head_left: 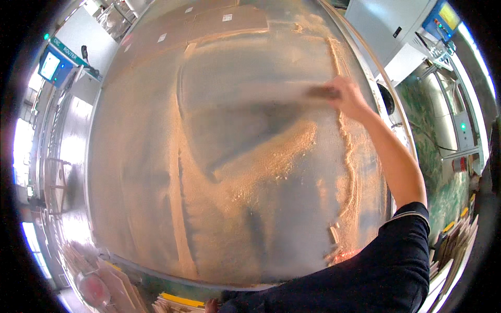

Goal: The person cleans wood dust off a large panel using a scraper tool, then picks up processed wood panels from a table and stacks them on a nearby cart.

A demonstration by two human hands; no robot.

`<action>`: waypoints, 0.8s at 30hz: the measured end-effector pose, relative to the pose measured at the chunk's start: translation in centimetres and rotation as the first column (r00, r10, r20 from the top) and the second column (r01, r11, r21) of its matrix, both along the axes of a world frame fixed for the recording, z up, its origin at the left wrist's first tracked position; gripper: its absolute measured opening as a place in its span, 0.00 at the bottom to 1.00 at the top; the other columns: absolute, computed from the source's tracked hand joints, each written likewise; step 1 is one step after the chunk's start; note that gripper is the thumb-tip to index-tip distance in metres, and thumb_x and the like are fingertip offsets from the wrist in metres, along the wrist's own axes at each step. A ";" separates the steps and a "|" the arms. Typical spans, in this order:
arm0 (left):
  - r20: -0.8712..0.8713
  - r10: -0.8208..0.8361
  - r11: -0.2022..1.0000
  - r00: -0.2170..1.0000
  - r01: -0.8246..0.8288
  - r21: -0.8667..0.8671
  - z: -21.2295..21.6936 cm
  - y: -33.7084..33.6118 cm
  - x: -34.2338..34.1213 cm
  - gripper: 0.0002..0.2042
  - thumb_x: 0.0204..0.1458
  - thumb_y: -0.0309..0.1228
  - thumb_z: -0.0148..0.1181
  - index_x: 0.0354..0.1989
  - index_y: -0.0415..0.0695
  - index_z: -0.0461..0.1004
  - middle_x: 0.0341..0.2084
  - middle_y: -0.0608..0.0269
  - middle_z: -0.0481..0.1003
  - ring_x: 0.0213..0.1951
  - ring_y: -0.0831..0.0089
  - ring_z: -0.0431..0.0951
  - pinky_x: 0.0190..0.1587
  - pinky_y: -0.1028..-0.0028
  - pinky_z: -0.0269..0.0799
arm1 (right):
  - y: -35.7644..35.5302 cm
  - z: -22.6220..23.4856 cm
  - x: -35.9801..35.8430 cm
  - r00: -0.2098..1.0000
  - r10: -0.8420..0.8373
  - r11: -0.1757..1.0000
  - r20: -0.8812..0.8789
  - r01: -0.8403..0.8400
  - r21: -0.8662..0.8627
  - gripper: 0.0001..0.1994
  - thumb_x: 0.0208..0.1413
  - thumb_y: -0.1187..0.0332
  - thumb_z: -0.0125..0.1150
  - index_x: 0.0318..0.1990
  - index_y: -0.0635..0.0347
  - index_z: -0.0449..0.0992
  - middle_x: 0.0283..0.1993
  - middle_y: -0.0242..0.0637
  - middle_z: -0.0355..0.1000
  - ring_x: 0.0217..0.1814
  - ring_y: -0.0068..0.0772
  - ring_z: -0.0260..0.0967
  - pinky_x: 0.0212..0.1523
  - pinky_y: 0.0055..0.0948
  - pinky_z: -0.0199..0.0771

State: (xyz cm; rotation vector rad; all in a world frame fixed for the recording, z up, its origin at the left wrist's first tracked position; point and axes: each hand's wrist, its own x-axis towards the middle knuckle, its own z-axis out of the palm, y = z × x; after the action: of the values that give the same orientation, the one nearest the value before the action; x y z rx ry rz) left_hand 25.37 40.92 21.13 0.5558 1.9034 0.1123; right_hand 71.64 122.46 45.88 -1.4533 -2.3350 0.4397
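Observation:
My right hand (345, 96) is wrapped round the dark handle of what looks like a bench brush (315, 93). The brush reaches out to the left over the large grey worktable (229, 73), its long head smeared by motion. Beneath and nearer to me, a fan of tan sawdust (271, 161) lies across the surface, with coarser crumbs along its edge. A ridge of sawdust (348, 172) runs under my right wrist toward the front. Only a small bit of my left hand (211, 305) shows at the lower edge; its fingers are hidden.
Brown sheets (229, 23) with white labels lie at the table's far end. Another sawdust line (177, 208) crosses left of the middle. A control screen (50, 67) stands at left, a grey cabinet (383, 26) at far right. Board offcuts (454, 250) lean by the right front.

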 end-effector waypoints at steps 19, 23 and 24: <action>-0.044 -0.098 0.994 0.994 0.100 0.042 1.8 -1.5 1.2 0.11 0.49 0.33 0.57 0.42 0.49 0.75 0.39 0.52 0.75 0.38 0.58 0.77 0.42 0.61 0.72 | 8.5 -2.0 4.2 0.821 -0.561 0.821 0.101 0.538 0.188 0.18 0.46 0.56 0.61 0.41 0.57 0.80 0.47 0.48 0.72 0.52 0.51 0.68 0.52 0.43 0.69; -0.198 -0.418 0.861 0.887 0.456 0.224 -0.6 -5.9 0.4 0.11 0.49 0.33 0.57 0.42 0.49 0.75 0.39 0.52 0.75 0.38 0.57 0.77 0.42 0.61 0.72 | 4.6 -2.3 1.5 0.942 -0.317 0.948 0.109 0.310 0.069 0.20 0.41 0.63 0.67 0.45 0.54 0.78 0.47 0.47 0.72 0.51 0.49 0.69 0.50 0.41 0.69; -0.309 -0.545 0.741 0.779 0.620 0.256 -2.0 -7.4 0.3 0.11 0.49 0.33 0.57 0.42 0.49 0.75 0.39 0.52 0.75 0.38 0.57 0.77 0.42 0.61 0.72 | 2.8 -1.6 -0.1 0.964 -0.247 0.968 0.099 0.249 -0.017 0.23 0.40 0.68 0.68 0.48 0.53 0.77 0.48 0.46 0.72 0.51 0.47 0.69 0.50 0.40 0.69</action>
State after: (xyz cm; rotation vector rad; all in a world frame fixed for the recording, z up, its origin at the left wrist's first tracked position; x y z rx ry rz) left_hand 25.67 33.54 19.14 1.4464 1.8293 -0.0327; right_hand 71.56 125.21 44.32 -1.7896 -2.1848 0.3430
